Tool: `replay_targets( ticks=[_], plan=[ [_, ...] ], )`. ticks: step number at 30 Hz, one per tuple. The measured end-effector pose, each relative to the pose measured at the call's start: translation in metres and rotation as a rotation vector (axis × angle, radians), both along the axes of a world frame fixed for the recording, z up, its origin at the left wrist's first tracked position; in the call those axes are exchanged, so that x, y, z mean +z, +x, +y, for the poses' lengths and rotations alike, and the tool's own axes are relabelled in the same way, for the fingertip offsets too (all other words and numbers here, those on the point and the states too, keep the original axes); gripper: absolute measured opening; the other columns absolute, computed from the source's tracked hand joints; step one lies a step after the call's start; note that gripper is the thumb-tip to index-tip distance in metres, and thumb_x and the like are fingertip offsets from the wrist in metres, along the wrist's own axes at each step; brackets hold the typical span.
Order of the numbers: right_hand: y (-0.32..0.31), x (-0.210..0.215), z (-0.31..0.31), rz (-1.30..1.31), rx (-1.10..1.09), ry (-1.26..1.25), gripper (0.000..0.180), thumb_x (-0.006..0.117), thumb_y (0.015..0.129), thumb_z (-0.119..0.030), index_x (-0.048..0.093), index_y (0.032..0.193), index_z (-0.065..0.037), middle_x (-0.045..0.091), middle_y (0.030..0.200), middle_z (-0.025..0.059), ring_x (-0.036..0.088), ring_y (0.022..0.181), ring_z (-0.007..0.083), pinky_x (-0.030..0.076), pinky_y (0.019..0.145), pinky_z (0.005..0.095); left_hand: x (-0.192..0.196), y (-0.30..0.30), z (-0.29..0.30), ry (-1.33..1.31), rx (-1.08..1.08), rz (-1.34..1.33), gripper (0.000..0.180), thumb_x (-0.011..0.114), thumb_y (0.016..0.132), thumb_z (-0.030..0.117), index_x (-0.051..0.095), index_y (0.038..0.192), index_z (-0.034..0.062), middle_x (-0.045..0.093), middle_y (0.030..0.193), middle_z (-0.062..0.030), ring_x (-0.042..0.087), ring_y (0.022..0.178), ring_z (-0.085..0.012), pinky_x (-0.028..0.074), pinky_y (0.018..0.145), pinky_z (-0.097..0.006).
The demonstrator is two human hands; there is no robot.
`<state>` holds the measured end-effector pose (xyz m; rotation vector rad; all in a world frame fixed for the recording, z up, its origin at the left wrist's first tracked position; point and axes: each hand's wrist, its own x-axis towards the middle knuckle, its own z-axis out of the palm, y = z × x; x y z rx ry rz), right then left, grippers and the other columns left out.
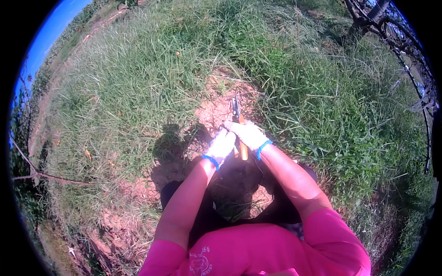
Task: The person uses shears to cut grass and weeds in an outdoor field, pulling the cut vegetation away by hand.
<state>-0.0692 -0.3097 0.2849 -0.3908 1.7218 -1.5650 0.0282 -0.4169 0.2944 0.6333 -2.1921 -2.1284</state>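
A pair of pruning shears [243,150] with orange handles and dark metal blades points away from me, over a patch of bare soil [216,99]. My right hand [251,134], in a white knit glove with a blue cuff, is closed around the handles, whose lower ends stick out below it. My left hand [221,145], gloved the same way, meets the right fingertips just left of the shears. Its fingers look closed, but bright glare and the other hand hide what they grip, if anything.
Tall green grass [317,106] surrounds the soil. Dark bare branches [382,25] reach in at the upper right, and a thin twig [60,178] juts in from the left. My dark-clad knees [287,202] are bent below my hands, with shadow on the ground.
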Motion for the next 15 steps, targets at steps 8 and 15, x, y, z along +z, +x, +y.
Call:
replay_targets(
  ticks=[8, 15],
  plan=[
    [-0.005, -0.008, 0.0, 0.014, 0.017, 0.056, 0.048, 0.068, 0.082, -0.051, 0.068, 0.088, -0.004, 0.063, 0.078, 0.0062, 0.058, 0.072, 0.0162, 0.048, 0.067, 0.0314, 0.005, -0.001, 0.003, 0.031, 0.021, -0.06, 0.029, 0.05, 0.096, 0.017, 0.055, 0.12, 0.0018, 0.056, 0.1, -0.0015, 0.049, 0.089, -0.0098, 0.045, 0.076, -0.027],
    [0.0, 0.0, 0.0, -0.004, 0.014, -0.004, 0.049, 0.068, 0.082, -0.053, 0.068, 0.088, -0.004, 0.063, 0.076, 0.0066, 0.058, 0.07, 0.0168, 0.048, 0.066, 0.0321, 0.004, 0.0, 0.003, 0.095, 0.03, -0.077, 0.026, 0.05, 0.097, 0.017, 0.056, 0.118, 0.0039, 0.054, 0.093, 0.0019, 0.047, 0.082, -0.0073, 0.042, 0.068, -0.024]
  ],
)
